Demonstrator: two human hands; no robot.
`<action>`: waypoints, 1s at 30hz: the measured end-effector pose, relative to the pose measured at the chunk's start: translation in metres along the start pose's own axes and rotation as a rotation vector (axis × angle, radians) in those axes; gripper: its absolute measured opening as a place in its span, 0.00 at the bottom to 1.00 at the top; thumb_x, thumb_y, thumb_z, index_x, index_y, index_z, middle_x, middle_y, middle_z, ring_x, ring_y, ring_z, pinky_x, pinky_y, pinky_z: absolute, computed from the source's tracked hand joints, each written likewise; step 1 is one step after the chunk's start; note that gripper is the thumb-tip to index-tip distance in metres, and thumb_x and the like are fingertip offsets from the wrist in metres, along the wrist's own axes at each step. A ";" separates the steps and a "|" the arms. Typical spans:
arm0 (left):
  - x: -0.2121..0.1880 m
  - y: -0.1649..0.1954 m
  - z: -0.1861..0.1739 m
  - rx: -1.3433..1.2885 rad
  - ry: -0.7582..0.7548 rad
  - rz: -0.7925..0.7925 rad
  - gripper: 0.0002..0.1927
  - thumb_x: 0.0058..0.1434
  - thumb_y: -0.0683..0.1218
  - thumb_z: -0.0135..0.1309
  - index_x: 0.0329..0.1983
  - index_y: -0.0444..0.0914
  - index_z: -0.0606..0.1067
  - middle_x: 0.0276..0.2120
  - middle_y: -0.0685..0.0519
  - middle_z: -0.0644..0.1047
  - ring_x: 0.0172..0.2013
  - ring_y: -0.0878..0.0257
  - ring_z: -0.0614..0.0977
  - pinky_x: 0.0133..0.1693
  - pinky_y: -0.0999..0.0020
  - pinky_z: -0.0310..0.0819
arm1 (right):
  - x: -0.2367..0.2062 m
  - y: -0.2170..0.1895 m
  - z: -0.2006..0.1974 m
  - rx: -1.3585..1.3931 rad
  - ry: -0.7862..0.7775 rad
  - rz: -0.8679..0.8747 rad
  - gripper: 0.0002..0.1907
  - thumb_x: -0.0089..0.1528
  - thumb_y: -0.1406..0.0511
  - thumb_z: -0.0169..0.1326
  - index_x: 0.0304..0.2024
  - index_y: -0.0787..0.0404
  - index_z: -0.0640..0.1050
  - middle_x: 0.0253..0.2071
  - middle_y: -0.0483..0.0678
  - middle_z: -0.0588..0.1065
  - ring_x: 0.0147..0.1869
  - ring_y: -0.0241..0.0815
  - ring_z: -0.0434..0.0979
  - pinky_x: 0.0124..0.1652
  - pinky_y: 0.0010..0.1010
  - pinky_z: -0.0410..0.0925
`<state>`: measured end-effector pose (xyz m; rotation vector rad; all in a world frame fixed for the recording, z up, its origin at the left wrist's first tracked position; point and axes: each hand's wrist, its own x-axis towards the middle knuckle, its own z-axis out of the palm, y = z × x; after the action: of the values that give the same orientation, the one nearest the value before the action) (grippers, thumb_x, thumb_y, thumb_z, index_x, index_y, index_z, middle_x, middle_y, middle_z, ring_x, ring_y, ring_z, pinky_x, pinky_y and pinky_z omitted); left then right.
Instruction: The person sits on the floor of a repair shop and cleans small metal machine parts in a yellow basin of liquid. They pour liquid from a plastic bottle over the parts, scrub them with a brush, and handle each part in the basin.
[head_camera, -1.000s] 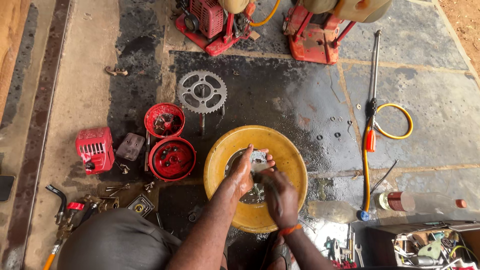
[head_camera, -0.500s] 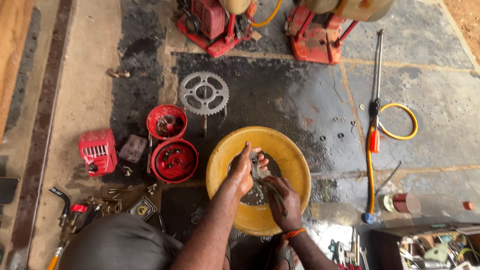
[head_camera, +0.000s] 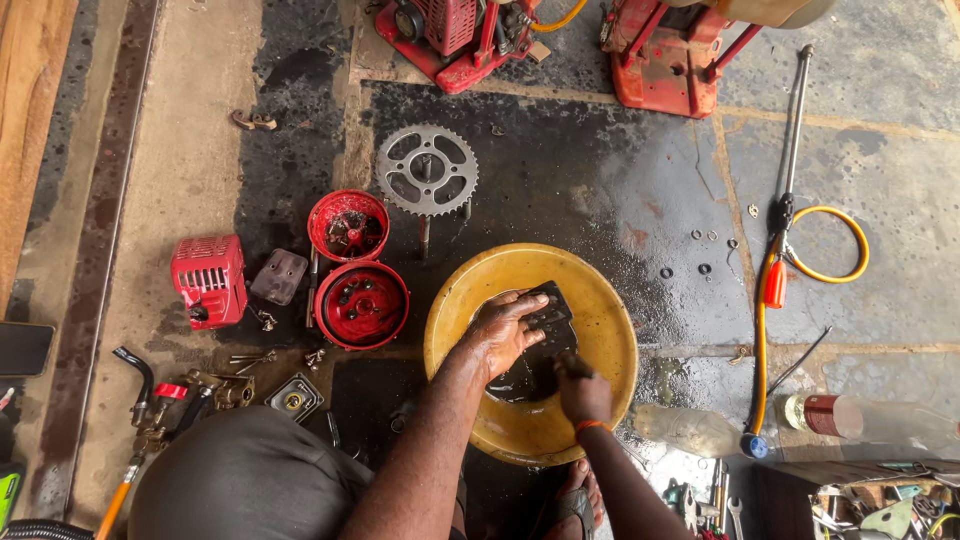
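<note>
A dark, flat metal engine part (head_camera: 545, 318) lies in murky liquid at the middle of the yellow basin (head_camera: 610, 330), which sits on the wet, oil-stained floor (head_camera: 600, 190). The left hand (head_camera: 503, 333) rests on the part with fingers spread flat, pressing it down rather than gripping it. The right hand (head_camera: 580, 388) is closed into a narrow fist just beside it — what it holds, perhaps a small brush or rag, I cannot tell. Half a second ago both hands were bunched together higher over the basin with a paler piece between them; now they have parted and dropped, and the dark part fills the basin's middle — this looks like scrubbing in progress rather than lifting out.

Left of the basin stand two red round housings (head_camera: 361, 303), one above the other, with a grey sprocket (head_camera: 426, 170) beyond them. Further left sits a red engine cover (head_camera: 209, 279). To the right, a long lance with a yellow hose (head_camera: 778, 250) lies across the floor, and a clear plastic bottle (head_camera: 685, 430) rests near the basin's lower edge.
</note>
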<state>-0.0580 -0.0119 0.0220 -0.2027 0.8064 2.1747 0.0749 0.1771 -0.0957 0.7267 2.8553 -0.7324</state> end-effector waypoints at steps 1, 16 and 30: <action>0.001 0.000 0.001 0.073 0.065 0.010 0.27 0.55 0.54 0.66 0.55 0.42 0.75 0.50 0.56 0.78 0.55 0.62 0.76 0.59 0.47 0.65 | -0.004 -0.002 0.004 0.074 -0.035 -0.050 0.11 0.65 0.57 0.57 0.48 0.48 0.85 0.39 0.48 0.83 0.41 0.40 0.83 0.42 0.33 0.73; -0.006 -0.005 0.015 0.068 0.283 -0.010 0.29 0.65 0.69 0.46 0.57 0.45 0.72 0.41 0.51 0.79 0.44 0.58 0.77 0.50 0.49 0.71 | -0.029 -0.131 -0.155 0.822 -0.077 -0.359 0.11 0.65 0.66 0.52 0.47 0.65 0.78 0.54 0.53 0.79 0.50 0.45 0.83 0.45 0.35 0.78; 0.001 -0.036 0.021 0.033 0.214 -0.121 0.38 0.67 0.73 0.33 0.67 0.48 0.73 0.56 0.57 0.76 0.60 0.59 0.72 0.66 0.48 0.58 | -0.040 -0.154 -0.132 0.532 0.096 -0.199 0.11 0.62 0.69 0.58 0.47 0.58 0.81 0.39 0.49 0.84 0.39 0.41 0.87 0.38 0.30 0.77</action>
<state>-0.0300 0.0188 0.0214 -0.4622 0.9243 2.0475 0.0388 0.1048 0.0948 0.5375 2.8597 -1.5606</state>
